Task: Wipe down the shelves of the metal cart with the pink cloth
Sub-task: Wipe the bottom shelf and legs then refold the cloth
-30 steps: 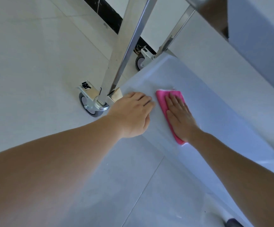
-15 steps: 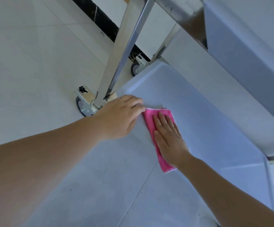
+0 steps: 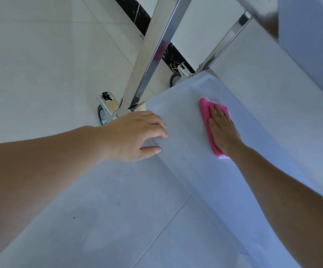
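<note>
Head camera, looking down past 2 bare forearms: a person bends over the bottom shelf (image 3: 178, 120) of a metal cart, a pale flat panel that runs from the upper middle of the frame toward the lower right. The right hand (image 3: 223, 130) lies flat on the pink cloth (image 3: 206, 111), fingers straight and close together, palm pressing the folded cloth against the shelf surface near its far end; the cloth shows past the fingertips and along the hand's left side, with a sliver visible at the wrist. The left hand (image 3: 137, 134) holds the near edge of the same shelf close to its corner, fingers curled over the top of the edge and thumb tucked underneath, well apart from the cloth. Just beyond the left hand, a shiny metal upright (image 3: 153, 55) rises steeply from the shelf corner, with a caster wheel (image 3: 103, 113) and its bracket on the floor beside it. A second upright (image 3: 226, 41) and a second caster (image 3: 176, 79) stand at the far corner. An upper shelf (image 3: 311, 35) of the cart cuts across the top right of the frame. Pale floor tiles (image 3: 40, 64) surround the cart, and a dark strip (image 3: 137, 14) runs along the base of the wall behind it.
</note>
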A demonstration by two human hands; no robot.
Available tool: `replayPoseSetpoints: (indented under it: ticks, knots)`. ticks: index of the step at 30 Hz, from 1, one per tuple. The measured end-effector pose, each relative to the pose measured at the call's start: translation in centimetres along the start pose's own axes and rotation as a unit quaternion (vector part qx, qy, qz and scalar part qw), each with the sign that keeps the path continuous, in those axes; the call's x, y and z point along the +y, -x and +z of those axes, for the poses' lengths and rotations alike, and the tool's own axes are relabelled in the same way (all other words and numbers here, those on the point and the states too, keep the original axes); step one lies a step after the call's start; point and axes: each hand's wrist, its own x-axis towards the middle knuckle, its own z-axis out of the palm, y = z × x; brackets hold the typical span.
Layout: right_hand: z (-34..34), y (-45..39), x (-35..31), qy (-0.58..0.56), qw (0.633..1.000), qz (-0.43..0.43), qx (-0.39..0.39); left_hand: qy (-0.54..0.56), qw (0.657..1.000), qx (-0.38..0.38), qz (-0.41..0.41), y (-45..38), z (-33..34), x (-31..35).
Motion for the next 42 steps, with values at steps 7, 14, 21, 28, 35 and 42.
replayPoseSetpoints:
  ticks: [7,14,21,28,35,42]
  knots:
    - [-1.4,-7.2,3.1,0.014,0.999,0.028,-0.008,0.013,0.999,0.034,-0.015,0.2,0.7,-0.1]
    - [-2.1,-12.3,2.7,0.05,0.996,0.077,-0.005,0.013,0.999,0.039,-0.013,-0.1,1.0,-0.5]
    - [-3.1,-14.5,-0.3,0.055,0.997,0.048,0.002,0.023,0.999,0.046,-0.013,0.1,1.2,-0.6]
    - [-2.6,-13.2,-1.8,0.002,0.998,-0.051,0.025,0.007,0.999,0.036,-0.005,0.0,1.0,-0.6]
    - [-1.6,-8.0,-6.5,0.0,0.992,-0.126,0.03,0.005,0.999,-0.01,-0.035,-0.1,-0.1,0.2]
    - [-1.6,-3.4,-8.6,0.025,0.985,-0.172,0.008,-0.134,0.987,-0.078,0.028,2.7,-3.9,1.0]
